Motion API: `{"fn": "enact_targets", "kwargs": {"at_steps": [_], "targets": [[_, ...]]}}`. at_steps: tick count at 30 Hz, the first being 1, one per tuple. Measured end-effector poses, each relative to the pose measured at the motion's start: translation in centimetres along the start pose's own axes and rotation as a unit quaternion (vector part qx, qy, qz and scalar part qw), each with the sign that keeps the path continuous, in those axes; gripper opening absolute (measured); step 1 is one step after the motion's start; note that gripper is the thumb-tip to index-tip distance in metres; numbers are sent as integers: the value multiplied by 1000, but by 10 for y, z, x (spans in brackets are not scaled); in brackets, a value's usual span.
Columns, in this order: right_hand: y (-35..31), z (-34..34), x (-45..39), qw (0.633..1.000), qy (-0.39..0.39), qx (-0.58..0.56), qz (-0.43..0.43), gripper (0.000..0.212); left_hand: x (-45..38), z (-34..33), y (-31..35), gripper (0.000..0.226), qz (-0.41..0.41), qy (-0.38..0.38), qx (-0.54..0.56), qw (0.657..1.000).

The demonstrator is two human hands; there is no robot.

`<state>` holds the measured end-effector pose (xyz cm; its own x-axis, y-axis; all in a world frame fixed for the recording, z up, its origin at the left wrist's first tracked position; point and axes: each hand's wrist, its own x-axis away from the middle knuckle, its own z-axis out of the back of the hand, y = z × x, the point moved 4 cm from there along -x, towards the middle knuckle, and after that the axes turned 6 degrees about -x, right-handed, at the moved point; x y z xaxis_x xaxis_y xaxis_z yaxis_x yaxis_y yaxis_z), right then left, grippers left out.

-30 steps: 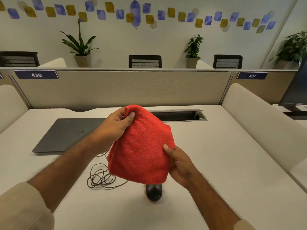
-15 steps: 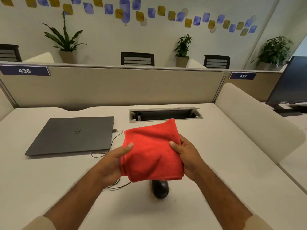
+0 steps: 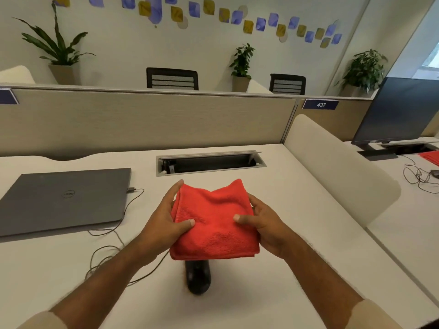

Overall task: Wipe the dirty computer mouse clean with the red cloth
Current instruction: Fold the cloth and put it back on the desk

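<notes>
Both hands, left hand (image 3: 164, 224) and right hand (image 3: 266, 224), pinch the soft, folded cloth (image 3: 213, 222) by its sides. It looks light and limp, hanging above the mouse (image 3: 198, 277).

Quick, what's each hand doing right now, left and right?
Left hand: grips the left edge of the folded red cloth, thumb on top.
Right hand: grips the cloth's right edge, thumb on top.

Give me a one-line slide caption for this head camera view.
Both hands hold a folded red cloth above a black computer mouse on the desk.
</notes>
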<state>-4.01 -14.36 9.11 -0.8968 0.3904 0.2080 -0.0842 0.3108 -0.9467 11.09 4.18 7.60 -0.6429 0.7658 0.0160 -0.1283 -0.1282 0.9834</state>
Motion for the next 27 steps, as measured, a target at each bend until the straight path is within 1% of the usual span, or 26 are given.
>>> {"fn": "enact_targets", "kwargs": {"at_steps": [1,3,5,6,9,12,15,17,22,27], "targets": [[-3,9,-2,1000,-20,13,-1,69,-6,-7,2,88,3,-6,8,1000],[-9,31,-7,998,-33,47,0,83,-19,-20,5,81,21,-21,8,1000],[-13,55,-16,997,-24,71,6,93,-34,-33,6,86,41,-29,9,999],[-15,67,-22,997,-18,79,9,95,-42,-40,5,91,46,-34,13,998],[-21,101,-38,996,-2,92,15,92,-67,-62,5,106,53,-64,-2,997],[-25,133,-51,996,2,91,15,83,-89,-86,5,118,75,-88,-30,993],[-28,165,-61,994,8,111,19,71,-112,-111,5,122,89,-97,-47,990],[-31,187,-69,993,14,120,15,67,-130,-126,5,121,95,-107,-54,988],[-36,238,-98,987,36,154,1,73,-182,-165,1,123,103,-112,-71,986],[-42,288,-133,974,59,220,-9,79,-229,-203,-13,124,118,-114,-73,984]]}}
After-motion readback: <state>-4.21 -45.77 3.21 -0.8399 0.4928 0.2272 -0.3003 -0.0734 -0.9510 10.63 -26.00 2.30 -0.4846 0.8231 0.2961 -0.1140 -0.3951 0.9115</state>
